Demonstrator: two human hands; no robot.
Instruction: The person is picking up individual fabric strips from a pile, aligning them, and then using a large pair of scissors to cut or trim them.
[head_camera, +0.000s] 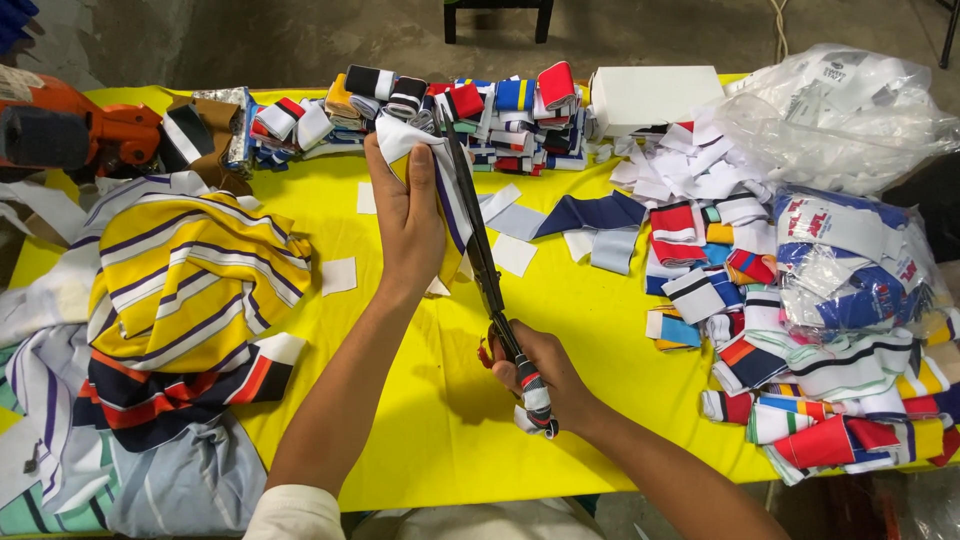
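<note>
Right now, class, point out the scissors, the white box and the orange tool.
scissors (483, 262): head view, on the long dark blades.
white box (655, 95): head view, on its top face.
orange tool (70, 130): head view, on its orange body.

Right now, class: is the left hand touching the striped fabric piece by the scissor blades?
Touching. The head view shows the left hand closed around the striped fabric piece, fingers wrapped over it, beside the scissors.

Bare forearms, white sleeve (293, 512)

A yellow bench (420, 440) carries a striped garment heap (170, 300), a white box (655, 97), plastic bags (840, 110), folded collar stacks (500, 115) and an orange tool (70, 130).
</note>
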